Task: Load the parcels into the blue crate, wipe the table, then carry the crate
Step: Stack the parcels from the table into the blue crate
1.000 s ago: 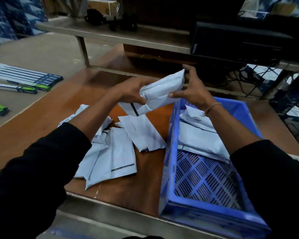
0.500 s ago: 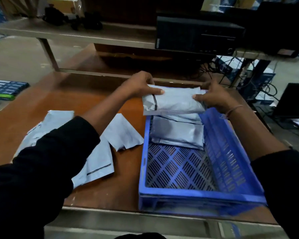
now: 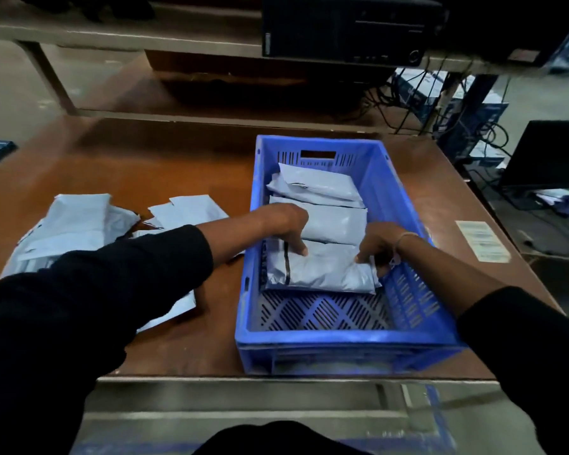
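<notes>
Item: grey parcel [image 3: 319, 269], a poly-mailer pouch, now lying flat on the slotted floor of the blue crate [image 3: 345, 351] at centre frame, third in a row behind two more parcels in the crate [image 3: 319, 198] toward the far wall. Handling, by the look of it: light, soft and pliant, with a slick film skin that would slide under a loose touch; probably not fragile, though the contents cannot be told. Best taken at the short ends, where the film is sealed flat. Left hand [image 3: 286, 224]: reaches over the crate's left wall, fingers curled down with tips pressing the pouch's upper left part; whether it pinches the film cannot be told. Right hand [image 3: 380, 244]: fingers curled and pinching the pouch's right end against the crate's right wall. Stock outstanding: loose parcels on the table [image 3: 79, 221], heaped at left of frame, partly under the left sleeve. Room: the near third of the crate floor stands bare, judged enough for another row; the walls are high, so each piece must be lifted over the rim. Surface: brown table [image 3: 165, 165], its near edge just below the crate, its right edge close beside a paper label [image 3: 482, 241]. Wiping and carrying not yet begun.
</notes>
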`<state>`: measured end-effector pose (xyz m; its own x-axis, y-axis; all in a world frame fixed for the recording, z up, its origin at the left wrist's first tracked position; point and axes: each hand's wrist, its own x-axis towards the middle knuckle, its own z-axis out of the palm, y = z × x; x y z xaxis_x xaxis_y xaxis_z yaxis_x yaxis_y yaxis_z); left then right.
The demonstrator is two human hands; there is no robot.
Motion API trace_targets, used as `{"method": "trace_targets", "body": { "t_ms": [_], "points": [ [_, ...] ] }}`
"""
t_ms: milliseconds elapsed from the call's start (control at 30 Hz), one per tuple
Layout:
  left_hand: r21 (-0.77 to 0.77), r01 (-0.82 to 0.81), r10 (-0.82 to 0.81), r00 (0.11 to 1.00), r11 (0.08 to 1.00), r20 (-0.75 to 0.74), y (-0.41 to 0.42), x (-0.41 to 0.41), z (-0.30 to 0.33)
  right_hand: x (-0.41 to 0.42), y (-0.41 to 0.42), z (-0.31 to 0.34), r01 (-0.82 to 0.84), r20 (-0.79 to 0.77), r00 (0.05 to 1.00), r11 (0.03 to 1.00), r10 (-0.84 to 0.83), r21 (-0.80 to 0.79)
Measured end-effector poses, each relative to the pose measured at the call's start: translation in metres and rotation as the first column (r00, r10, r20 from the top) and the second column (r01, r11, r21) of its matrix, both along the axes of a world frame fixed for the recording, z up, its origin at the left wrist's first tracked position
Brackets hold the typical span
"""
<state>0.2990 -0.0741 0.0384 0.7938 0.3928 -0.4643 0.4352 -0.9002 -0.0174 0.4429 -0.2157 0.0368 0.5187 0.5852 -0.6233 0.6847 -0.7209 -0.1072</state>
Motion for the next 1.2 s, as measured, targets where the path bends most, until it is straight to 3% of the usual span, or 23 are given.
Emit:
{"method": "trace_targets", "body": {
  "t_ms": [133,267,400,467,567,867,967,1067,1133,1200],
  "points": [
    [0.078,-0.005,0.007,0.999,0.997,-0.034,-0.003,0.002,-0.021,-0.008,-0.001,-0.015,-0.010,0.127,0.992,1.000,0.006,0.027],
    [0.148,0.082,-0.087,0.996,0.986,0.030,-0.004,0.000,-0.011,-0.014,-0.006,-0.025,-0.171,0.371,0.920,0.981,0.126,0.091],
    [0.017,0.103,-0.103,0.994,0.995,0.022,-0.009,-0.003,-0.005,-0.018,-0.007,-0.026,-0.283,0.501,0.849,0.944,0.166,0.167],
    [-0.134,0.044,-0.050,0.998,0.990,-0.046,-0.015,-0.007,-0.003,-0.018,-0.003,-0.021,-0.327,0.407,0.883,0.929,0.235,0.172],
    [-0.234,0.019,-0.065,0.980,0.972,-0.188,-0.023,-0.011,-0.005,-0.023,-0.003,-0.023,-0.322,0.110,0.945,0.934,0.308,0.154],
    [-0.236,0.052,-0.099,0.977,0.970,-0.188,-0.024,-0.010,-0.011,-0.024,-0.003,-0.029,-0.326,0.096,0.944,0.939,0.316,0.108],
    [-0.224,0.113,-0.121,0.992,0.968,-0.022,-0.018,-0.016,-0.002,-0.022,0.005,-0.019,-0.282,0.045,0.959,0.949,0.278,0.143],
    [-0.310,0.113,-0.023,0.960,0.944,0.279,-0.008,-0.030,0.017,-0.023,0.017,0.001,-0.190,-0.015,0.979,0.936,0.203,0.296],
    [-0.456,0.088,0.178,0.844,0.885,0.507,-0.001,-0.046,0.028,-0.029,0.026,0.020,-0.154,-0.017,0.984,0.890,0.179,0.430],
    [-0.563,0.083,0.382,0.653,0.822,0.654,0.012,-0.067,0.038,-0.041,0.038,0.037,-0.043,-0.127,0.983,0.827,0.136,0.561]
  ]
}}
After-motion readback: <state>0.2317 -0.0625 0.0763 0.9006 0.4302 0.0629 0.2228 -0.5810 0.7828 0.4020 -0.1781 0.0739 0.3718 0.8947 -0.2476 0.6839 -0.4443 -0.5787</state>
